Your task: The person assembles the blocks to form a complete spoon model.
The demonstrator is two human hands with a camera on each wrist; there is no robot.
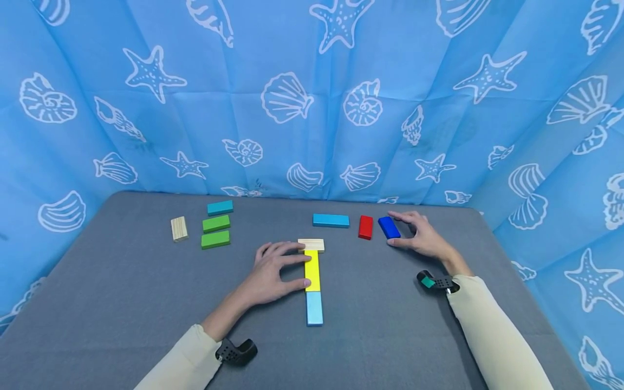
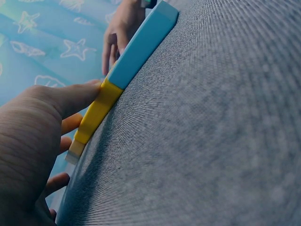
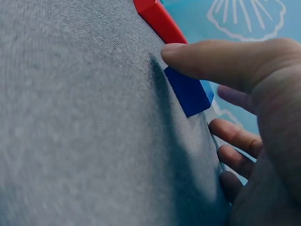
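My left hand (image 1: 270, 273) reaches over a short column of blocks, fingers spread. Its thumb tip and index fingertip are at the yellow block (image 1: 312, 273); its middle finger comes up to the pale wooden block (image 1: 314, 245) lying crosswise at the top. A light blue block (image 1: 314, 311) continues the column towards me. On the right, my right hand (image 1: 421, 235) has thumb and index finger spread around a dark blue block (image 1: 389, 227). In the right wrist view the thumb overlaps the dark blue block's near side (image 3: 186, 92), and the index fingertip shows beyond it.
Left of the dark blue block lie a red block (image 1: 365, 227) and a light blue block (image 1: 331, 220). At the left are two green blocks (image 1: 215, 239), a teal block (image 1: 220, 207) and a wooden block (image 1: 179, 229). A blue curtain (image 1: 336, 135) hangs behind the grey table (image 1: 122, 303).
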